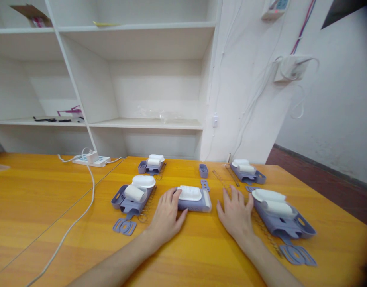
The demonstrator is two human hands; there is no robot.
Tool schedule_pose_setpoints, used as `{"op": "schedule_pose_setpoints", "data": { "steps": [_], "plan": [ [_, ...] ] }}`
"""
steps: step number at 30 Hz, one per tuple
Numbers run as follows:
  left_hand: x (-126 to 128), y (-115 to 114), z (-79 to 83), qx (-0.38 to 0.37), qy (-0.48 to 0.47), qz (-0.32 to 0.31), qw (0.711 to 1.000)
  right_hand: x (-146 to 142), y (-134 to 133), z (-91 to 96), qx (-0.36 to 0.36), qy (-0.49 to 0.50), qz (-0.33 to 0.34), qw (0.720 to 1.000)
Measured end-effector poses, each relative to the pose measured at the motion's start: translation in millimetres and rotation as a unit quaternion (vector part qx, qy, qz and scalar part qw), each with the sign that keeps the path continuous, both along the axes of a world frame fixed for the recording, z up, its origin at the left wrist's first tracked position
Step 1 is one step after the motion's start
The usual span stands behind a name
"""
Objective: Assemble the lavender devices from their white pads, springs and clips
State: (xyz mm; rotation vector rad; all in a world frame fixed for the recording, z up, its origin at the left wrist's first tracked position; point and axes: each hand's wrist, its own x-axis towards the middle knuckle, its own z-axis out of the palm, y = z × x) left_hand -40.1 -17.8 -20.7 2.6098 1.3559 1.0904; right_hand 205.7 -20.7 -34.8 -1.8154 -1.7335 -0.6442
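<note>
In the middle of the table a purple-grey plastic holder [194, 205] lies on its side with a white ridged oval piece [189, 193] on top. My left hand [167, 215] is closed on its left end, fingers at the white piece and thumb along the near side. My right hand [235, 213] rests on the table to the right of the holder, apart from it, with its fingers spread and nothing in them. Beyond it lie a thin metal spring [219, 179], a small purple-grey cup [203, 171] and a flat slotted purple-grey piece [205, 185].
Similar sets of purple-grey and white parts lie at left [132, 203], back left [153, 164], back right [246, 171] and right [279, 215]. A white power strip [92, 160] with a trailing cable [92, 195] is on the left. White shelves [146, 123] stand behind the table.
</note>
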Motion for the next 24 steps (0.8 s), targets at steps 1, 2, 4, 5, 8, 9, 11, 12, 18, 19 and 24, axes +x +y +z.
{"op": "schedule_pose_setpoints", "data": {
  "steps": [1,2,4,5,8,9,11,12,18,19,24],
  "plan": [
    [0.0,-0.2,0.2,-0.001,0.0,0.001,1.0,-0.2,0.9,-0.3,-0.002,0.005,0.019,1.0],
    [0.0,-0.3,0.5,-0.002,0.0,0.003,1.0,-0.3,1.8,-0.9,-0.004,0.014,0.042,0.999],
    [0.1,-0.6,1.0,-0.003,0.002,0.007,1.0,-0.6,3.3,-2.3,-0.006,0.038,0.09,0.995],
    [0.2,-0.8,1.2,-0.003,0.002,0.008,1.0,-0.8,3.8,-3.1,-0.005,0.051,0.11,0.993],
    [0.2,-1.2,1.7,0.001,0.002,0.013,1.0,-1.1,4.4,-5.0,0.004,0.091,0.146,0.985],
    [0.1,-1.2,1.8,0.003,0.004,0.014,1.0,-1.0,4.5,-5.5,0.008,0.105,0.151,0.983],
    [-0.1,-1.0,1.7,0.005,0.011,0.017,1.0,-0.5,4.7,-6.1,0.018,0.131,0.162,0.978],
    [-0.3,-0.7,1.5,0.006,0.015,0.019,1.0,-0.2,4.9,-6.4,0.023,0.14,0.169,0.975],
    [1.5,-1.4,2.6,0.011,0.048,0.057,0.997,0.6,6.3,-7.6,0.043,0.16,0.214,0.963],
    [2.4,-2.4,3.6,0.01,0.058,0.071,0.996,0.5,5.9,-7.3,0.044,0.161,0.219,0.961],
    [5.6,-7.4,7.6,0.005,0.089,0.133,0.987,-1.6,0.2,-2.3,0.01,0.169,0.218,0.961]
  ]
}}
